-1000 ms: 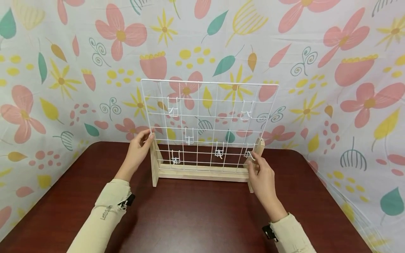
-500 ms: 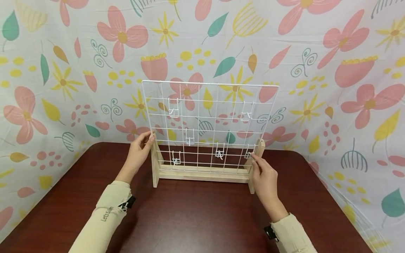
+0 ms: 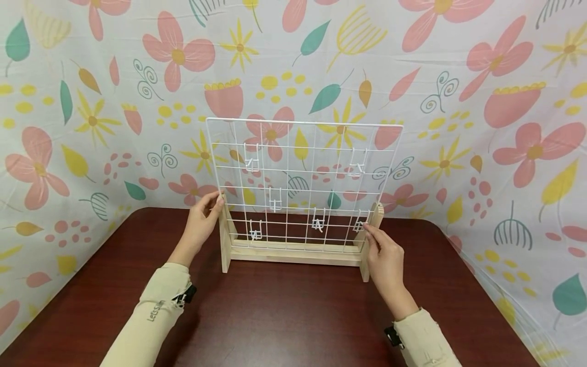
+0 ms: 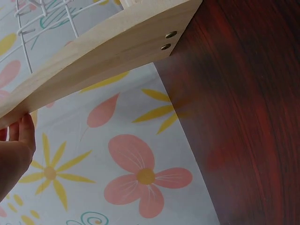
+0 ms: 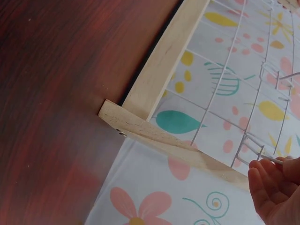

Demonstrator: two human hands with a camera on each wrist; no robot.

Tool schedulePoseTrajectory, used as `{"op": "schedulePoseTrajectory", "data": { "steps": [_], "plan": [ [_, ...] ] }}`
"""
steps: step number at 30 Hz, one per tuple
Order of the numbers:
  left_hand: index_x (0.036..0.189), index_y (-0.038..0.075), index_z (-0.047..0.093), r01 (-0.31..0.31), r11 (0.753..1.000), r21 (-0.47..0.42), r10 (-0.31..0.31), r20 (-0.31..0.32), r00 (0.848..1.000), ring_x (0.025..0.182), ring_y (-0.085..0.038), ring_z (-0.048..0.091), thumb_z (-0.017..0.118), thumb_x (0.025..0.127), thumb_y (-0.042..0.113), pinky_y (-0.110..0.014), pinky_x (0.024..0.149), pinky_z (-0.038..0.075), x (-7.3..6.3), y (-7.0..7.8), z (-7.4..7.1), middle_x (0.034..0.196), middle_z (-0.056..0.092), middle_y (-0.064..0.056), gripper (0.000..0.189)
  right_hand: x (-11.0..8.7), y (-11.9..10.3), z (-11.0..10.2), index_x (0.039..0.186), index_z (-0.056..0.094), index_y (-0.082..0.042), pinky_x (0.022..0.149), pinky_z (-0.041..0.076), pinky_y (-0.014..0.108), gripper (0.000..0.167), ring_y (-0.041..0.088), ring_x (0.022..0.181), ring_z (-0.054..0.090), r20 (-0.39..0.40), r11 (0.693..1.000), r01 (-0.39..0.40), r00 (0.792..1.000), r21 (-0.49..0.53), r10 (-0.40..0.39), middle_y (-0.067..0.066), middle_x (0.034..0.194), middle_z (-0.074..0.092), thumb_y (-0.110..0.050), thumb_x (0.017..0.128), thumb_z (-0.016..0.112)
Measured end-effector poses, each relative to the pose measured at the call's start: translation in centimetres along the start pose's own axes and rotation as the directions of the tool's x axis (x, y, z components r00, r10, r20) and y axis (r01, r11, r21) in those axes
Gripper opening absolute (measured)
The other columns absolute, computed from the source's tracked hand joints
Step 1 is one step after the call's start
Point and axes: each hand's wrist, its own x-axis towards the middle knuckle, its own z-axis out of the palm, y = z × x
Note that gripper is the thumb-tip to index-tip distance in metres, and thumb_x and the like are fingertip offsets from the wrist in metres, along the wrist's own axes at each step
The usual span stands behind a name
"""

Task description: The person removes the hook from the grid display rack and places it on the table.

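A white wire grid (image 3: 304, 122) stands upright in a light wooden stand (image 3: 293, 256) on the dark red-brown table. My left hand (image 3: 202, 216) grips the top of the stand's left side piece, fingertips at the wood; the left wrist view shows the fingers (image 4: 26, 131) against its outer face. Low on the grid's right side, my right hand (image 3: 386, 257) pinches the end of a white wire hook (image 5: 255, 142) between thumb and fingers. That hook hangs on the grid, close to the right side piece (image 3: 376, 216).
Several other white hooks hang on the grid, including one at the upper left (image 3: 251, 162), one at the upper right (image 3: 356, 167) and one low in the middle (image 3: 318, 223). The table (image 3: 275, 316) reaches back to a flower-printed cloth (image 3: 458, 193).
My right hand has shifted slightly right, its fingertips now together at the hook's end, where the prong earlier showed beside them. My left hand keeps its place on the side piece.
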Motion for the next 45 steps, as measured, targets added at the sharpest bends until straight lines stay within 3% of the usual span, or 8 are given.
{"op": "schedulePoseTrajectory", "data": {
  "steps": [10,18,27,34,38,40,45],
  "plan": [
    [0.131,-0.010,0.050,-0.012,1.000,0.021,0.012,0.002,1.000,0.082,-0.008,0.051,0.050,0.100,0.008,-0.023,0.070,0.046,0.2,-0.2,-0.1,0.106,0.056,-0.025,0.036,0.4,0.0,0.0,0.102,0.072,0.004,0.064,0.046,0.035,0.021,0.031,0.076,0.067,-0.018,0.999,0.035,0.999,-0.011,-0.035,0.019,0.093,0.070,0.012,0.083,0.066],
    [0.134,-0.002,0.052,0.020,1.000,-0.003,-0.020,-0.022,1.000,0.085,-0.005,0.051,0.053,0.100,0.017,-0.014,0.071,0.043,1.3,-3.3,-0.1,0.108,0.057,-0.018,0.039,0.6,-0.1,0.1,0.102,0.072,0.004,0.064,0.046,0.038,0.020,0.033,0.077,0.068,-0.041,0.999,0.052,0.998,0.005,-0.051,0.019,0.092,0.071,0.011,0.084,0.065],
    [0.132,-0.007,0.052,-0.006,1.000,-0.015,0.006,-0.021,1.000,0.084,-0.007,0.049,0.052,0.100,0.009,-0.014,0.069,0.042,0.9,-2.3,0.0,0.105,0.056,-0.021,0.036,0.9,-0.6,-0.1,0.105,0.071,0.004,0.064,0.043,0.022,0.020,0.032,0.076,0.067,-0.046,0.998,0.058,0.997,0.021,-0.057,0.019,0.094,0.070,0.010,0.087,0.063],
    [0.133,-0.005,0.052,-0.015,1.000,0.001,0.015,-0.022,1.000,0.089,-0.005,0.050,0.053,0.100,0.015,-0.013,0.074,0.042,1.2,-3.4,0.1,0.109,0.057,-0.019,0.038,1.2,-1.2,-0.5,0.106,0.071,0.005,0.070,0.043,0.014,0.020,0.033,0.081,0.068,-0.050,0.998,0.061,0.997,0.030,-0.059,0.019,0.095,0.070,0.008,0.088,0.062],
    [0.133,-0.009,0.049,-0.010,1.000,0.011,0.010,0.000,1.000,0.089,-0.005,0.050,0.050,0.101,0.010,-0.013,0.073,0.041,0.6,-1.8,0.0,0.112,0.055,-0.024,0.038,1.2,-1.5,-0.7,0.106,0.071,0.005,0.078,0.039,0.005,0.020,0.034,0.086,0.068,-0.053,0.997,0.063,0.997,0.049,-0.061,0.019,0.098,0.070,0.007,0.089,0.061],
    [0.134,-0.009,0.048,-0.002,1.000,0.013,0.002,0.006,1.000,0.090,-0.006,0.050,0.050,0.101,0.009,-0.013,0.073,0.041,0.6,-1.7,0.0,0.113,0.055,-0.024,0.038,1.3,-1.5,-0.7,0.107,0.071,0.005,0.079,0.037,0.003,0.020,0.034,0.087,0.068,-0.057,0.996,0.069,0.996,0.053,-0.066,0.019,0.098,0.070,0.007,0.089,0.061],
    [0.134,-0.004,0.050,-0.008,1.000,0.016,0.008,-0.008,1.000,0.090,-0.006,0.050,0.052,0.101,0.017,-0.014,0.073,0.042,1.2,-3.5,-0.1,0.111,0.056,-0.020,0.040,1.4,-1.7,-0.9,0.108,0.071,0.003,0.077,0.039,0.006,0.023,0.034,0.087,0.068,-0.070,0.994,0.090,0.994,0.065,-0.085,0.019,0.099,0.070,0.009,0.088,0.062]
  ]
}}
